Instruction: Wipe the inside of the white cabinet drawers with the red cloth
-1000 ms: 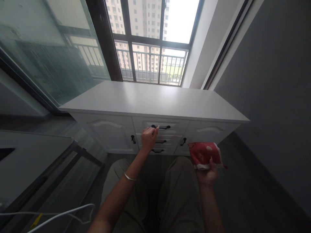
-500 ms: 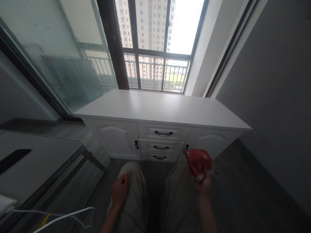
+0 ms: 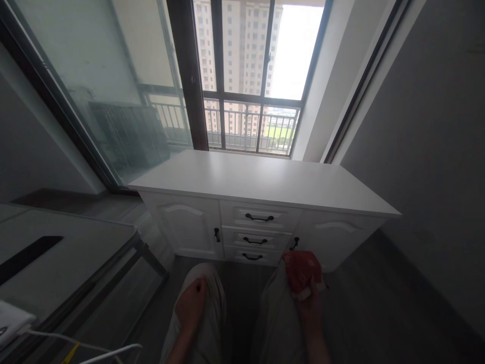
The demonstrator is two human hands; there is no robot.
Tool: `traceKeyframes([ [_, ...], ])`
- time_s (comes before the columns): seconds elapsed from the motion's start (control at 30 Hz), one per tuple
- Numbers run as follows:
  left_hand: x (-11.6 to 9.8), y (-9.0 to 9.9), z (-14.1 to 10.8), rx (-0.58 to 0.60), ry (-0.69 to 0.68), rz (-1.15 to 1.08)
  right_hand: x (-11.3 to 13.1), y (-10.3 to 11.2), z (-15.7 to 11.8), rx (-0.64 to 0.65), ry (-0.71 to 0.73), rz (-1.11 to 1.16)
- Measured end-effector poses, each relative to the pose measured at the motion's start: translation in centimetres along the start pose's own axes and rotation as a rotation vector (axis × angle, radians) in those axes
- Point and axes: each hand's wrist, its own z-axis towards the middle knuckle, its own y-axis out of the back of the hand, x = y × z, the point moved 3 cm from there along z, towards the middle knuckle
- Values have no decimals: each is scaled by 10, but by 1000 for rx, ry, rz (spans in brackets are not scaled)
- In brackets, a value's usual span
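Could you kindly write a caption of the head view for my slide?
Right hand holding a red fabric pouch before a white sideboard; left hand loosely curled over the left knee.

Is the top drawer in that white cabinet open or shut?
Shut: the top drawer sits flush in the front of the white cabinet, with no opening showing.

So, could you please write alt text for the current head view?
The person's right hand holds a red cloth item; the left hand, curled, is over the left knee. A white cabinet with drawers stands before a window.
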Motion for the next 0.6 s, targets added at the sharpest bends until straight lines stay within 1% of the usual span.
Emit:
traceKeyframes([
  [0.07,-2,-2,-2,-13,-21,23,-2,7,2,-39,-7,0],
  [0.2,-4,-2,-3,-9,-29,40,-5,11,2,-50,-8,8],
  [0.27,-5,-1,-2,1,-29,40,1,3,2,-32,-2,26],
  [0.3,-5,-1,-2,9,-27,39,9,-6,4,-5,17,37],
  [0.33,-5,-1,-1,17,-25,37,20,-19,7,24,51,50],
  [0.37,-4,-1,-1,22,-24,34,34,-38,11,57,105,60],
  [0.4,-4,-2,0,25,-25,28,50,-61,16,86,162,61],
  [0.43,-3,-2,0,27,-28,22,69,-88,23,83,260,56],
  [0.47,-2,-3,1,29,-28,16,88,-119,31,71,362,30],
  [0.53,-1,-5,3,37,-25,8,121,-188,53,80,573,-70],
  [0.6,0,-7,3,46,-23,12,141,-258,81,100,764,-254],
])
